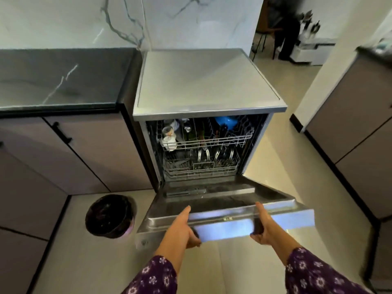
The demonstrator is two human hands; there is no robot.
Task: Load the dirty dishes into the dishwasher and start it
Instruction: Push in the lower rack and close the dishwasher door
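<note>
The steel dishwasher stands with its door hanging partly raised toward me. Both racks are pushed inside. The upper rack carries glasses at the left and a blue bowl at the right. Steel plates stand on edge in the lower rack. My left hand grips the door's front edge left of centre, thumb on top and fingers curled under. My right hand grips the same edge right of centre in the same way.
A round bin lined with a dark bag stands on the floor left of the door. Dark counter and cabinets run along the left. More cabinets stand at the right. A person stands in the far room.
</note>
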